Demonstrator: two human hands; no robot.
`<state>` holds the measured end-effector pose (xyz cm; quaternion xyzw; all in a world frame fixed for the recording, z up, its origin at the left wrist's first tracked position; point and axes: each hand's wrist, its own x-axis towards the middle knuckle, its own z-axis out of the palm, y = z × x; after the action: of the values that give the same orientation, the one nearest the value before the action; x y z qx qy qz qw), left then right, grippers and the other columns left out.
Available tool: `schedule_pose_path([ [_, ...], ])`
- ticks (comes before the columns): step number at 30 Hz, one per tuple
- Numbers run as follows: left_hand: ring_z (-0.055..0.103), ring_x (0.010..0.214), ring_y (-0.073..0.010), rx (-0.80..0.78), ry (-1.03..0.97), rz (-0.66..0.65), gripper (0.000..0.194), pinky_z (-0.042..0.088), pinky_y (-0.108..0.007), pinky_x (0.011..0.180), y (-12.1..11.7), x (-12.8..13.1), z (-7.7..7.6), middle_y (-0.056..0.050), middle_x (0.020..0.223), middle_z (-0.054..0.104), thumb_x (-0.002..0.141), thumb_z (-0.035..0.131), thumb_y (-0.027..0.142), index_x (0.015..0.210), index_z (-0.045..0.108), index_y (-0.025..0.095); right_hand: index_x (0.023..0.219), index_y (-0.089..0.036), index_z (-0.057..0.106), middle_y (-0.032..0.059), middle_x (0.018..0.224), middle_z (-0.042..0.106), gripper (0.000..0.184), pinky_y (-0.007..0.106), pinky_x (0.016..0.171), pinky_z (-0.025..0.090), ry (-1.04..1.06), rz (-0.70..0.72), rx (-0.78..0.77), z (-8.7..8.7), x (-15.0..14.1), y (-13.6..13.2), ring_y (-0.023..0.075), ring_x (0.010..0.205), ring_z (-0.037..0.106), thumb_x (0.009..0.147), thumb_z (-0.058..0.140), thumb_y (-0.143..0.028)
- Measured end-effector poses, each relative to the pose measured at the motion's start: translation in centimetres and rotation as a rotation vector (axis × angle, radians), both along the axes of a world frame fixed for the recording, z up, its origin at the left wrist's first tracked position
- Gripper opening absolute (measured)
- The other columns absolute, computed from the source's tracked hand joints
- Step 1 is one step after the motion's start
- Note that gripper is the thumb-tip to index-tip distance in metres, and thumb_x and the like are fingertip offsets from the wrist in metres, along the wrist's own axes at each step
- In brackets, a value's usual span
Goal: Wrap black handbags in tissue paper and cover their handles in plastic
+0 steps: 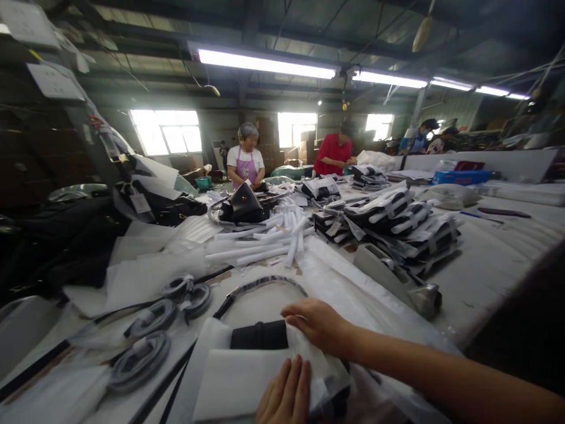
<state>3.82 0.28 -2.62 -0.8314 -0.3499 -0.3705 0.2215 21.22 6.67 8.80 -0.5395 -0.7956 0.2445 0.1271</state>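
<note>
A black handbag lies in front of me, partly covered by white foam sheet. Its curved handle, wrapped in clear plastic, arches away from me on the table. My left hand rests flat on the foam over the bag's near part, fingers stretched out. At the bag's right side, my right hand has its fingers bent over the edge of the foam, thumb tucked beneath. The bag's right end is mostly hidden under foam and hand.
Coiled wrapped straps lie at left. White foam tubes and another black bag are ahead. Stacks of wrapped bags stand to the right, near a blue tray. Co-workers, one in a red top, work across the table.
</note>
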Motion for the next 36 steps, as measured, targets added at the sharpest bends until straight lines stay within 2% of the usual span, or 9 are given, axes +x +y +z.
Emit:
schedule_pose_path([
  [5,0.068,0.111,-0.0155,0.012,0.05,-0.047,0.05,0.056,-0.023,0.089,-0.8,-0.4,3.1,-0.003,0.125,0.07,0.098,0.04,0.049,0.124,0.063,0.014,0.15,-0.018,0.04,0.0125,0.147,0.052,0.073,0.041,0.115,0.039,-0.035,0.228,0.459,-4.6,2.4,-8.4,0.0286,0.135,0.049,0.087,0.067,-0.042],
  [7,0.067,0.112,-0.0156,0.033,0.115,-0.091,0.049,0.055,-0.023,0.092,-1.2,-1.3,4.5,-0.003,0.123,0.071,0.098,0.042,0.051,0.12,0.066,0.014,0.155,-0.017,0.03,0.0125,0.149,0.049,0.08,0.042,0.113,0.042,-0.125,0.253,0.64,-6.9,3.0,-9.4,0.0285,0.137,0.047,0.087,0.068,-0.033],
  [10,0.059,0.125,-0.0189,0.054,0.305,-0.024,0.039,0.051,-0.032,0.103,-1.8,-4.6,6.1,0.001,0.134,0.064,0.101,0.042,0.038,0.129,0.06,0.018,0.152,-0.019,0.036,0.0082,0.145,0.055,0.071,0.041,0.113,0.043,-0.199,0.239,0.793,-8.4,2.9,-9.3,0.0256,0.133,0.051,0.085,0.061,-0.013],
  [13,0.044,0.139,-0.0207,0.026,0.555,0.128,0.052,0.041,-0.039,0.113,-1.9,-9.1,7.4,0.002,0.152,0.046,0.095,0.035,0.007,0.145,0.041,0.021,0.144,-0.017,0.047,0.0076,0.142,0.058,0.066,0.043,0.118,0.034,-0.195,0.272,0.794,-7.5,2.9,-8.4,0.0262,0.131,0.054,0.08,0.059,-0.009],
  [17,0.043,0.14,-0.021,0.051,0.634,0.085,0.049,0.042,-0.041,0.114,-0.6,-12.8,8.4,0.001,0.153,0.043,0.098,0.037,0.014,0.146,0.04,0.02,0.138,-0.017,0.052,0.0073,0.136,0.063,0.062,0.044,0.125,0.014,-0.129,0.354,0.739,-5.8,4.0,-6.5,0.0245,0.127,0.057,0.078,0.06,-0.007],
  [22,0.059,0.124,-0.0167,0.064,0.476,0.016,0.038,0.047,-0.038,0.11,1.3,-12.0,6.4,0.001,0.135,0.064,0.1,0.041,0.018,0.135,0.054,0.019,0.136,-0.016,0.054,0.0098,0.134,0.064,0.063,0.045,0.123,0.018,-0.116,0.373,0.691,-5.8,5.2,-4.1,0.0261,0.126,0.057,0.075,0.066,-0.009],
  [28,0.059,0.125,-0.0198,0.112,0.347,0.058,0.04,0.055,-0.034,0.099,0.9,-11.6,3.2,-0.002,0.137,0.061,0.098,0.039,0.008,0.133,0.056,0.015,0.141,-0.014,0.048,0.0107,0.141,0.058,0.072,0.041,0.122,0.02,-0.172,0.344,0.747,-7.2,5.2,-4.6,0.025,0.134,0.049,0.071,0.058,-0.001],
  [32,0.062,0.12,-0.0152,0.107,0.292,0.043,0.038,0.048,-0.029,0.107,1.0,-11.4,3.9,0.001,0.132,0.065,0.099,0.039,0.01,0.13,0.06,0.017,0.141,-0.015,0.049,0.0084,0.14,0.059,0.07,0.04,0.124,0.009,-0.175,0.409,0.739,-6.6,5.7,-3.2,0.0236,0.133,0.051,0.073,0.059,-0.003],
  [36,0.065,0.115,-0.0128,0.106,0.34,-0.007,0.037,0.034,-0.037,0.118,1.3,-10.7,4.9,0.002,0.128,0.067,0.099,0.043,0.015,0.132,0.058,0.021,0.138,-0.018,0.052,0.0074,0.135,0.063,0.066,0.042,0.123,0.017,-0.182,0.468,0.64,-5.0,6.5,-0.6,0.0234,0.128,0.056,0.074,0.062,-0.006],
])
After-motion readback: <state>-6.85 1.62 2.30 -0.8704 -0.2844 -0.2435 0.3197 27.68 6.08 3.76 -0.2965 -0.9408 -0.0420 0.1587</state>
